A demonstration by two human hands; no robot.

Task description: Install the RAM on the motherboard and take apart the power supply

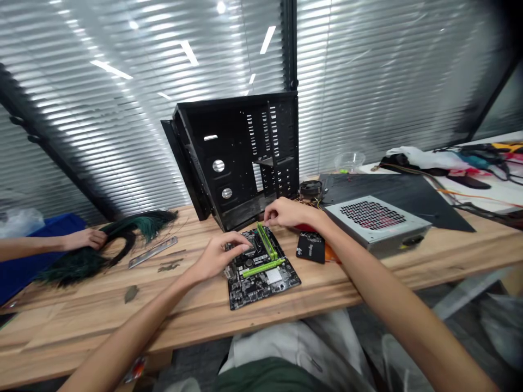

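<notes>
Where the left grip (216, 255) reaches, the motherboard (256, 282) lies flat just beneath.

Bright, glare-streaked blinds (351, 92), blurry right edge

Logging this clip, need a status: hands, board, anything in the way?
Left hand over circuit board, grip unclear. Right hand at far end of green slot, grip unclear. Board flat on table. Black case close behind.

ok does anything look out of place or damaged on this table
Nothing looks spilled or plainly damaged. The one oddity is the bundle of dark green strands toward the left of the wooden table, by a co-worker's hand: it seems out of keeping with the motherboard and power supply.
</notes>
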